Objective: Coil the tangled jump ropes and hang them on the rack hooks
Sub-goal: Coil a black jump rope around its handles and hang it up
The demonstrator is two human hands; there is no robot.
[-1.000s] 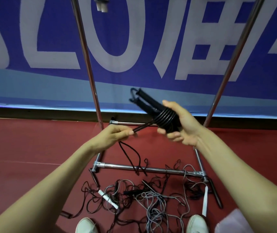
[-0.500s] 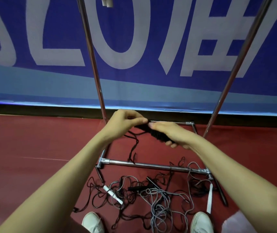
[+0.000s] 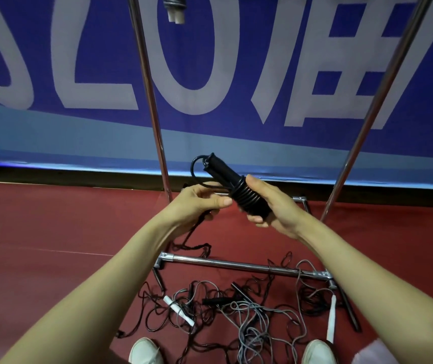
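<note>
My right hand (image 3: 270,206) curls around the black handles (image 3: 226,170), thumb lying over the turns wound on them. My left hand (image 3: 199,203) pinches the black cord (image 3: 190,236) just beside this coil. The cord's free part hangs down to the rack's bottom bar (image 3: 236,265) and the tangled ropes (image 3: 241,311) on the floor. If it catches there, or my pinch slackens, I think the turns will spring loose.

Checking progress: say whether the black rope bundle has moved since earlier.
Yes: the black rope bundle tipped upward; its handles now cross the baseboard by the rack pole.
</note>
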